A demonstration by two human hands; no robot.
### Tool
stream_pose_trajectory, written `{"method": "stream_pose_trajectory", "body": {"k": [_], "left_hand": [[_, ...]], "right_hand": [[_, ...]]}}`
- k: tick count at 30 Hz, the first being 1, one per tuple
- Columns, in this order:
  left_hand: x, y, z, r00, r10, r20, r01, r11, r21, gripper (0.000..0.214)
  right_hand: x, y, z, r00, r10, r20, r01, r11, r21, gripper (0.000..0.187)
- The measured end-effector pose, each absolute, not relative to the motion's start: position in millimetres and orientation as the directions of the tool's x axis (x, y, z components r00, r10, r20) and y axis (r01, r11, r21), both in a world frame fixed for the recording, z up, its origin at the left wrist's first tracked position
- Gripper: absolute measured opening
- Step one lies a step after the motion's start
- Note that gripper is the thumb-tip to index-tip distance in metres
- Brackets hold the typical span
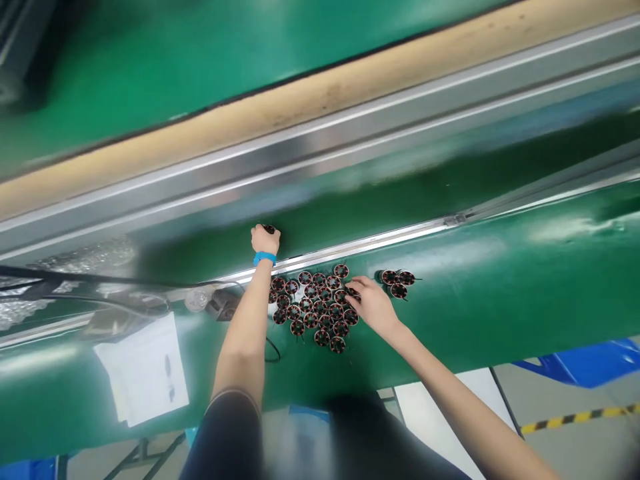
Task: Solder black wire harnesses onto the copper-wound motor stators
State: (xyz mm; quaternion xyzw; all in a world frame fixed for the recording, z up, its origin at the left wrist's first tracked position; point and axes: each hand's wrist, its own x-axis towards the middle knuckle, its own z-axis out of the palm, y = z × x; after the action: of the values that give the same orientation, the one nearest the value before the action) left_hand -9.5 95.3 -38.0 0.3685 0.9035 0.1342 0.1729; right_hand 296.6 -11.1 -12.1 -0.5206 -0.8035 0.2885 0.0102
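Small round motor stators (320, 307), black with reddish windings and short wires, lie in a tight cluster on the green bench. My left hand (265, 240), with a blue band on its wrist, reaches past the metal rail over the green belt. Its fingers are closed around one dark stator (269, 229), mostly hidden by the hand. At the cluster's right edge, my right hand (373, 301) has its fingers curled round a stator (353, 293) that is partly covered by them. Three more stators (399, 280) sit apart, to the right of that hand.
A metal rail (370, 243) runs between bench and belt. On the left are a white paper sheet (145, 370), clear bubble wrap (90, 263), black cables (125, 275) and a dark device (223, 305). A blue bin (595, 363) stands below the bench at right.
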Motion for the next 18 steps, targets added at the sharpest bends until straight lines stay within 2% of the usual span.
{"method": "stream_pose_trajectory", "body": {"k": [2, 4, 8, 11, 13, 15, 16, 18], "left_hand": [[3.5, 77.7, -20.1, -0.611, 0.777, -0.153, 0.673, 0.612, 0.416, 0.027], [22.8, 43.0, 0.7, -0.536, 0.837, -0.107, 0.721, 0.52, 0.459, 0.026], [69.7, -78.8, 29.4, -0.302, 0.953, 0.005, 0.775, 0.243, 0.584, 0.024], [97.4, -178.8, 22.6, -0.199, 0.979, -0.046, 0.782, 0.187, 0.595, 0.026], [105.5, -225.3, 6.0, -0.189, 0.974, -0.125, 0.819, 0.226, 0.528, 0.025], [106.1, -248.8, -13.6, -0.199, 0.966, -0.163, 0.843, 0.254, 0.473, 0.022], [105.0, -253.2, -22.6, -0.205, 0.965, -0.166, 0.85, 0.26, 0.458, 0.021], [102.4, -254.8, -35.2, -0.216, 0.964, -0.158, 0.858, 0.265, 0.439, 0.028]], "right_hand": [[300.2, -19.5, -10.1, -0.432, 0.872, -0.231, 0.816, 0.268, -0.512, 0.02], [303.3, -29.7, -2.6, -0.39, 0.909, -0.145, 0.754, 0.225, -0.617, 0.02], [306.2, -59.0, 41.1, -0.259, 0.966, -0.013, 0.505, 0.123, -0.855, 0.027], [305.6, -97.6, 103.2, -0.252, 0.968, -0.004, 0.262, 0.065, -0.963, 0.032], [304.7, -132.9, 152.2, -0.355, 0.935, 0.021, 0.032, 0.035, -0.999, 0.03], [302.8, -172.0, 199.2, -0.497, 0.863, 0.095, -0.256, -0.041, -0.966, 0.027], [301.1, -191.5, 220.1, -0.573, 0.812, 0.112, -0.335, -0.107, -0.936, 0.029], [295.8, -227.8, 254.5, -0.662, 0.721, 0.206, -0.416, -0.123, -0.901, 0.023]]}}
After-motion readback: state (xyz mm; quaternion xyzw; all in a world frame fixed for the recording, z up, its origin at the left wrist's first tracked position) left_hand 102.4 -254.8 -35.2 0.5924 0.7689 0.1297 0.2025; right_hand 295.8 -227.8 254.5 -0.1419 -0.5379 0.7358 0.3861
